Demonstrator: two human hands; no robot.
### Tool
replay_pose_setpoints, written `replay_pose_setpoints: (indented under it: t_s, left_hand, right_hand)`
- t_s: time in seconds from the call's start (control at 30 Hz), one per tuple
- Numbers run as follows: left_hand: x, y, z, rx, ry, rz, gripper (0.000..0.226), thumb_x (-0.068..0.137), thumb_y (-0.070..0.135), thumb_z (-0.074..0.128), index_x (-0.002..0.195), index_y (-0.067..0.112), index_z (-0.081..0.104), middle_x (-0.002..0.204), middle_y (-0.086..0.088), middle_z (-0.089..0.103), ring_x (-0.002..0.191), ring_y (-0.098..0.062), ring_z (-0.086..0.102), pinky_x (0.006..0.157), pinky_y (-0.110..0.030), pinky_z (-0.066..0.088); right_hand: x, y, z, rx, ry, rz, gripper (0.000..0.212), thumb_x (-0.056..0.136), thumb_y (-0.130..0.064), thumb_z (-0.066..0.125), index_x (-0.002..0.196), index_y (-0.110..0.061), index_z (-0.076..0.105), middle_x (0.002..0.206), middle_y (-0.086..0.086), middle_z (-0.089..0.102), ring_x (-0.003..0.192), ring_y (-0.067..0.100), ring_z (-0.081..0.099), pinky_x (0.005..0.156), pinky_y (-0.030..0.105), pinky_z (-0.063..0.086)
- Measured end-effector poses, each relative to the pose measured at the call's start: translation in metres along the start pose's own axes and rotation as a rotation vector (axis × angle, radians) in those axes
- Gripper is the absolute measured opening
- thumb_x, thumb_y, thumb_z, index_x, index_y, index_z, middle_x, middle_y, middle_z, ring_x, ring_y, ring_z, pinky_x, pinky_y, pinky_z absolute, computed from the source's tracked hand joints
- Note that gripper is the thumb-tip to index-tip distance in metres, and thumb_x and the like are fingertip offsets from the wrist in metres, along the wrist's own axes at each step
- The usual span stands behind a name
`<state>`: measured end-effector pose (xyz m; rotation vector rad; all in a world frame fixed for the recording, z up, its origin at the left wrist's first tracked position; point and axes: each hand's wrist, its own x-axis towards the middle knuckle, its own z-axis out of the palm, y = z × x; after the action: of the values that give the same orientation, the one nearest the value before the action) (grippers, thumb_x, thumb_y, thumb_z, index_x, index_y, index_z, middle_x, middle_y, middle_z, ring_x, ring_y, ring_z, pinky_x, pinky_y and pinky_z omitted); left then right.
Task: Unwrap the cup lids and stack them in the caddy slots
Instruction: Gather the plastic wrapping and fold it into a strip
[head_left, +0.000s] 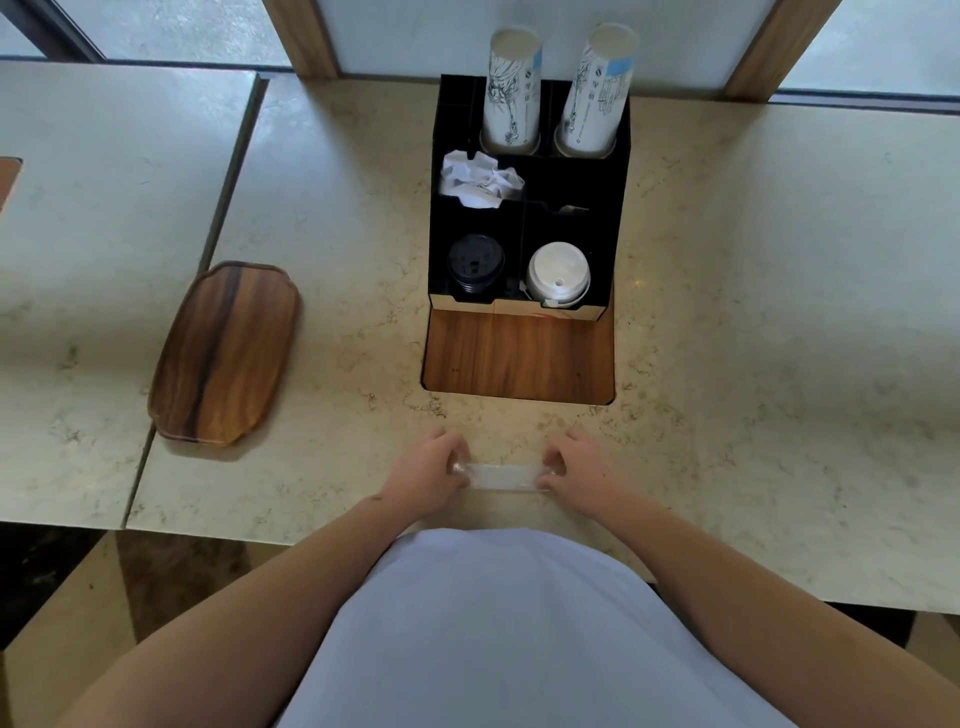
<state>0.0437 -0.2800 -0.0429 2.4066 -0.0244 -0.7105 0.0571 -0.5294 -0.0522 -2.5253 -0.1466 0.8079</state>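
Note:
A black caddy (621, 171) stands at the back of the marble counter. Its front left slot holds a stack of black lids (475, 265), its front right slot a stack of white lids (558, 275). Near the counter's front edge my left hand (426, 470) and my right hand (582, 470) each pinch one end of a clear plastic wrapper (501, 477) stretched flat between them. What lies inside the wrapper is not visible.
Two stacks of printed paper cups (511, 88) stand in the caddy's rear slots, with crumpled white paper (480, 179) in a middle slot. A wooden panel (519, 358) lies before the caddy. A wooden tray (226, 353) sits left.

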Motion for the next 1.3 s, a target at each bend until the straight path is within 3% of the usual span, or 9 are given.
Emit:
replay_pose_setpoints:
  t_s: [0.13,0.2,0.43,0.6,0.7,0.87,1.1,1.2,1.3]
  left_hand:
    - [-0.001,-0.001,0.001,0.018,-0.019,-0.007,0.012,0.088,0.019,0.073,0.09,0.024,0.062,0.099,0.007,0.053,0.089,-0.014,0.055,0.076,-0.023,0.047]
    - [0.0,0.001,-0.001,-0.024,0.011,-0.034,0.01,0.09,0.02,0.071,0.088,0.022,0.061,0.095,0.006,0.058,0.086,-0.015,0.057,0.071,-0.025,0.047]
    - [-0.002,0.001,-0.013,-0.694,-0.142,-0.203,0.017,0.091,0.02,0.071,0.089,0.012,0.056,0.083,-0.009,0.077,0.07,-0.016,0.071,0.063,-0.029,0.053]
    - [0.001,0.007,-0.011,-0.912,-0.257,-0.224,0.03,0.085,0.033,0.076,0.11,0.016,0.068,0.09,-0.006,0.077,0.08,-0.017,0.073,0.071,-0.029,0.056]
    - [0.004,0.017,-0.008,-0.828,-0.398,-0.132,0.041,0.078,0.046,0.078,0.107,0.017,0.073,0.093,-0.004,0.079,0.086,-0.018,0.074,0.071,-0.027,0.055]
    - [0.007,0.037,-0.012,-0.717,-0.495,-0.053,0.019,0.087,0.029,0.077,0.098,0.014,0.075,0.091,-0.004,0.079,0.086,-0.02,0.076,0.071,-0.028,0.055]
    - [-0.013,0.063,0.003,-0.634,-0.314,-0.002,0.016,0.087,0.028,0.077,0.097,0.016,0.074,0.084,0.002,0.079,0.076,-0.014,0.075,0.066,-0.023,0.056]
    - [-0.025,0.087,0.016,-0.541,-0.311,0.073,0.011,0.089,0.026,0.075,0.094,0.017,0.075,0.081,0.004,0.078,0.074,-0.013,0.075,0.063,-0.019,0.055]
    - [-0.04,0.13,0.044,-0.305,-0.348,0.22,0.004,0.09,0.026,0.073,0.09,0.022,0.073,0.077,0.008,0.077,0.069,-0.008,0.073,0.059,-0.015,0.054]
  right_hand:
    - [-0.007,0.003,0.001,-0.044,-0.001,-0.012,0.021,0.085,-0.036,0.071,0.082,-0.034,0.05,0.092,-0.016,0.043,0.079,0.003,0.046,0.063,0.017,0.033]
    - [-0.01,0.001,0.001,0.026,0.02,0.04,0.023,0.089,-0.032,0.068,0.077,-0.035,0.049,0.088,-0.017,0.05,0.078,0.006,0.051,0.061,0.017,0.033]
    - [-0.03,-0.012,-0.014,0.877,0.041,0.409,0.012,0.093,-0.016,0.069,0.093,-0.012,0.058,0.092,0.004,0.07,0.074,0.008,0.07,0.074,0.028,0.057]
    - [-0.06,-0.021,-0.006,1.112,0.131,0.583,0.012,0.095,-0.014,0.067,0.105,-0.009,0.063,0.101,0.007,0.071,0.086,0.014,0.069,0.071,0.023,0.055]
    - [-0.075,-0.024,0.002,1.161,0.212,0.615,0.014,0.095,-0.014,0.067,0.108,-0.013,0.069,0.097,0.004,0.073,0.081,0.011,0.069,0.069,0.02,0.056]
    - [-0.099,-0.017,0.011,1.216,0.368,0.608,0.009,0.092,-0.014,0.07,0.1,-0.014,0.075,0.083,0.001,0.075,0.072,0.007,0.069,0.066,0.019,0.055]
    - [-0.126,0.013,0.003,1.262,0.435,0.535,0.005,0.089,-0.02,0.075,0.089,-0.017,0.08,0.082,0.004,0.073,0.068,0.008,0.068,0.066,0.022,0.056]
    - [-0.143,0.029,-0.006,1.373,0.359,0.516,0.029,0.086,-0.036,0.075,0.108,-0.016,0.071,0.103,0.005,0.069,0.088,0.015,0.068,0.069,0.026,0.055]
    - [-0.18,0.054,-0.017,0.832,0.283,0.409,0.063,0.069,-0.064,0.074,0.122,-0.032,0.063,0.118,-0.015,0.06,0.106,0.005,0.056,0.082,0.027,0.047]
